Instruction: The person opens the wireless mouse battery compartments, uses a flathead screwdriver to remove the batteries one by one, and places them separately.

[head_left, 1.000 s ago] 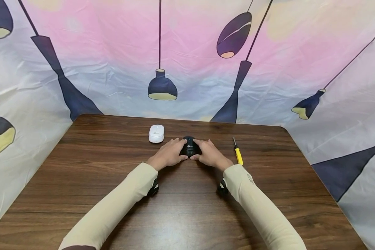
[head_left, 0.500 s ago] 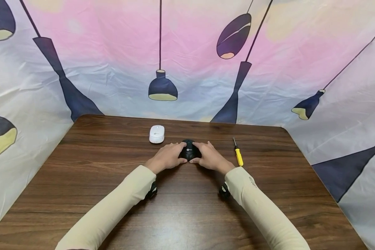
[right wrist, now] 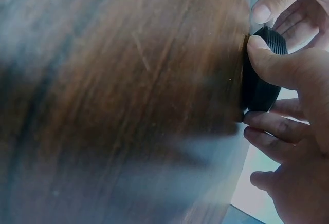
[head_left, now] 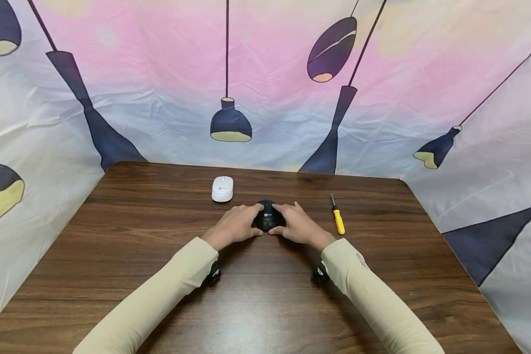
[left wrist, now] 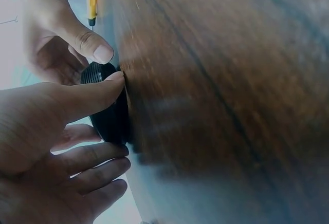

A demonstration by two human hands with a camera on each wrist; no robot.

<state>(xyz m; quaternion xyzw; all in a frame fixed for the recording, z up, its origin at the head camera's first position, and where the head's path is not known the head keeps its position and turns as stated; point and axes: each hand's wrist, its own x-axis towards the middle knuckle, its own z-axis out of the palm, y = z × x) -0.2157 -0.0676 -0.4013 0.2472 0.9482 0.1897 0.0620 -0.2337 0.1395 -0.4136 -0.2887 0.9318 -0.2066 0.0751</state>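
One black mouse (head_left: 267, 216) — fingers (left wrist: 100, 156) (right wrist: 278, 126) both sides.

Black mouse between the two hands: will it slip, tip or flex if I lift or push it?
The black mouse probably won't flex: it shows no visible dent between the left hand and right hand. Tipping seems unlikely, given its low, wide shape. The ridges seen from the right wrist may limit slipping.

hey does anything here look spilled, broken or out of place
Nothing stands out. The white mouse sits upright, the yellow-handled screwdriver lies flat, and the left hand and right hand hold the black mouse between them. No spill or damage shows, though the hands partly cover that mouse.
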